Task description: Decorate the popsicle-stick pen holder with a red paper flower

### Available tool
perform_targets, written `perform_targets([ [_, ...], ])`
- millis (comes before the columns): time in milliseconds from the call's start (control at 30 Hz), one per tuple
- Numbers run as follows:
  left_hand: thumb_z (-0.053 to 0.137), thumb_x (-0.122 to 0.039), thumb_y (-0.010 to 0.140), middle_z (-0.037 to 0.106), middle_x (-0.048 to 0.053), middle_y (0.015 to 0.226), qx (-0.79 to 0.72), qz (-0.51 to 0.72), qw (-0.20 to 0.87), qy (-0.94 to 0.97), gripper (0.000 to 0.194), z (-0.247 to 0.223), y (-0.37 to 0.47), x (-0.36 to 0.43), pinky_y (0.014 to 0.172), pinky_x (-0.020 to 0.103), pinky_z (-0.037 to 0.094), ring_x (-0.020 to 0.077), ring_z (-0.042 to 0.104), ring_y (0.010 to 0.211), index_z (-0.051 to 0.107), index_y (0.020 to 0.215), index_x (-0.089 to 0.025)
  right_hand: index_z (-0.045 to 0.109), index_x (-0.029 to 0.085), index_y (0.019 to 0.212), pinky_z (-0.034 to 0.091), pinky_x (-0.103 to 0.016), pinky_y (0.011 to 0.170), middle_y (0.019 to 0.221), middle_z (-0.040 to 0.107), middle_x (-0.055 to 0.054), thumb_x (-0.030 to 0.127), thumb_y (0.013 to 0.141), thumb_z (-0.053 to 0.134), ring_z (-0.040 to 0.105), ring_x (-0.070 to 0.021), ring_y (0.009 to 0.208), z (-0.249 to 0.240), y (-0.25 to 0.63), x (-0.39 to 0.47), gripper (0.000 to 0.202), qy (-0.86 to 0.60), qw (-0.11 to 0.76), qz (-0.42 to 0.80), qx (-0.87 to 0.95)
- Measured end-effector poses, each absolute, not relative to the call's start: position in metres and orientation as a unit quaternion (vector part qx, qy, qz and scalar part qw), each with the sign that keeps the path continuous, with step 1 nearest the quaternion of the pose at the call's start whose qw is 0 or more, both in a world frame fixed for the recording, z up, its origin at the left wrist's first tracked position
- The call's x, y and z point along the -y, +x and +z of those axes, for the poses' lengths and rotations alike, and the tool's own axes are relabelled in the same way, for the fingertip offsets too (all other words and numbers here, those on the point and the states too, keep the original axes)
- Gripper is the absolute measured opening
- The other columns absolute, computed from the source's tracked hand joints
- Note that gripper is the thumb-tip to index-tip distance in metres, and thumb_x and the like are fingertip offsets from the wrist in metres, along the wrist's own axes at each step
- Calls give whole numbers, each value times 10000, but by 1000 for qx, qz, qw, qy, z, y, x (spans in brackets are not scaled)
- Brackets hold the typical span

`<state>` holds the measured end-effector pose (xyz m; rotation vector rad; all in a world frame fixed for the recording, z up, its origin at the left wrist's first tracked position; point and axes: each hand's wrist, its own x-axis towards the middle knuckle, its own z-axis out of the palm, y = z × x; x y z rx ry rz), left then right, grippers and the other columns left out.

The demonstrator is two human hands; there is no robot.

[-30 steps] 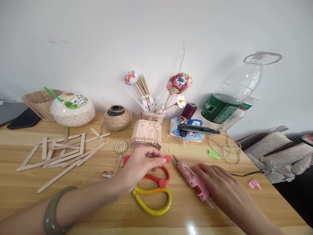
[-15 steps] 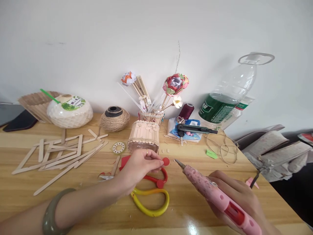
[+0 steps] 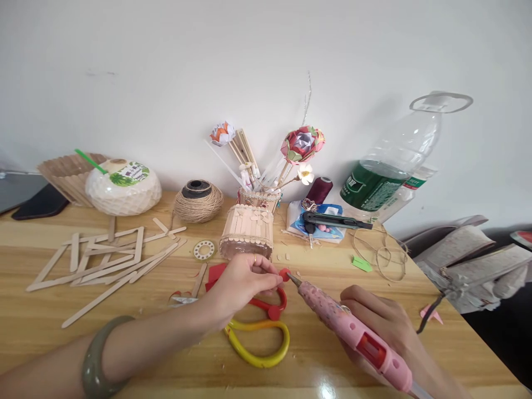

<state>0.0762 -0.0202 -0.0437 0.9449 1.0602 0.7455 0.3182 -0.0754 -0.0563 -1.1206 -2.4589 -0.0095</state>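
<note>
My left hand [image 3: 253, 282] pinches a small red disc [image 3: 285, 274] between thumb and fingers, just above the table. In my right hand [image 3: 382, 321] is a pink glue gun [image 3: 349, 327], its metal tip at the right edge of the disc; whether tip and disc touch I cannot tell. Under my left hand lie scissors with red and yellow handles [image 3: 266, 360], partly hidden by the hand and forearm. Another red disc [image 3: 274, 312] rests on the red handle. Red paper [image 3: 216, 272] shows behind my left wrist. A small basket of wooden sticks [image 3: 246, 230] stands beyond my left hand.
Loose craft sticks [image 3: 112, 260] spread over the left. Behind them stand a wrapped coconut [image 3: 122, 191] and a twine spool [image 3: 198, 202]. A black cutter [image 3: 336, 220] lies on a blue packet. At the right back leans a large bottle [image 3: 374, 183]; twine loops [image 3: 384, 255] lie before it.
The glue gun has moved left, bringing its tip from a short gap away up to the red disc. My left hand keeps its pinch on the disc. The whole view has shifted slightly.
</note>
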Motion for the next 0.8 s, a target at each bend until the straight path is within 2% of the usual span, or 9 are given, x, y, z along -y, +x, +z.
perform_targets([
  [300,682,-144,679,641,-10,634,-481,311,681,456,48,-45,75,19,636,217,480,94,576,606,659,637,-139,526,194,754,322,-258,462,715,499,-12,136,867,406,480,-110,525,-53,315,74,175,-404,227,10,886],
  [567,649,-140,681,666,10,660,-495,292,665,476,29,-46,75,19,666,254,485,127,595,640,674,668,-141,459,192,641,297,-246,437,661,488,-16,127,862,394,464,-107,488,-45,309,72,240,-375,245,13,894],
  [800,643,-143,686,664,5,657,-494,290,653,495,37,-47,75,17,650,242,466,125,589,638,675,667,-143,446,195,633,288,-247,439,656,481,-15,139,866,389,446,-106,484,-46,309,72,246,-376,241,17,894],
])
